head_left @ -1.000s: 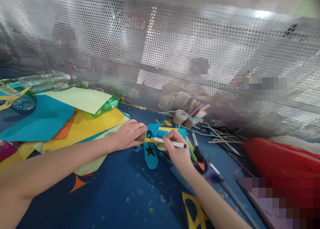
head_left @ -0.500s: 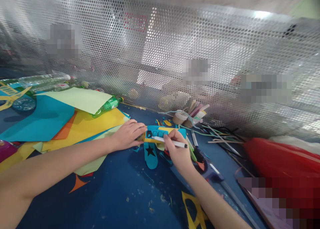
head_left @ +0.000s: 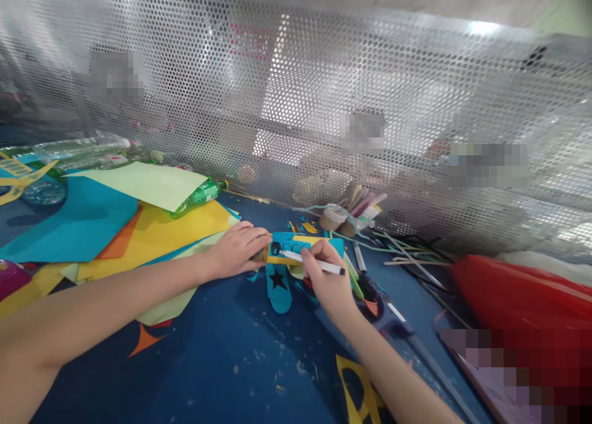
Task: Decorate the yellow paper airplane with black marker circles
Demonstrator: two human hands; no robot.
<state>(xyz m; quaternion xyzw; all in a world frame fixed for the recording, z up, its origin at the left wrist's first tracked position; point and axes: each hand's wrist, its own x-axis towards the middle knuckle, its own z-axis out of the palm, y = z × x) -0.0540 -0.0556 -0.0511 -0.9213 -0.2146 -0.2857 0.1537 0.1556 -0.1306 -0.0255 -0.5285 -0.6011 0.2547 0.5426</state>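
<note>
A toy plane [head_left: 319, 241], covered in yellow and blue paper, lies on the table. A blue wing [head_left: 280, 296] with a black star sticks out from it toward me. Dark outlined shapes run along the blue strip on its side, the leftmost filled in black. My left hand [head_left: 237, 249] is closed round the plane's left end, which it partly hides. In my right hand [head_left: 327, 280] is a white marker [head_left: 319, 263] with a dark end, pinched between thumb and fingers. The marker's tip is at the leftmost shapes.
Coloured paper sheets [head_left: 104, 214] and a green bottle [head_left: 203, 194] lie at the left. A blue glue gun [head_left: 393, 318] and a capped marker [head_left: 359, 256] are right of the plane. A perforated metal screen [head_left: 194, 60] stands behind, with people beyond it. Red plastic [head_left: 513, 294] lies at the right.
The marker's tip has shifted slightly to the left and up along the blue strip, with my right hand following. My left hand and the plane stay in place.
</note>
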